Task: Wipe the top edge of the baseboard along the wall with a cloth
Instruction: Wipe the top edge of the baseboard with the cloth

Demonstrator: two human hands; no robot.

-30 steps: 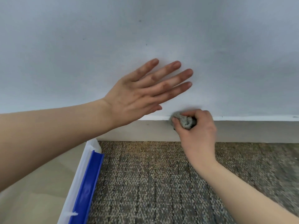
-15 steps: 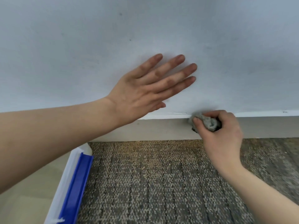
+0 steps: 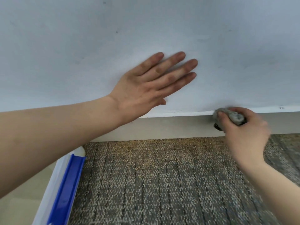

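A pale beige baseboard (image 3: 170, 127) runs across the foot of the light grey wall (image 3: 146, 26), its white top edge (image 3: 186, 113) catching the light. My right hand (image 3: 243, 137) grips a bunched grey cloth (image 3: 235, 116) and holds it against that top edge at the right. My left hand (image 3: 152, 85) lies flat on the wall above the baseboard, fingers straight and spread, pointing right. Most of the cloth is hidden inside my right fingers.
Grey-brown patterned carpet (image 3: 162, 184) covers the floor below the baseboard. A white and blue plastic container edge (image 3: 65, 189) juts in at the lower left, beside a beige surface (image 3: 19, 208).
My right hand has slid the cloth to the right along the baseboard's top edge. My left hand has stayed flat on the wall.
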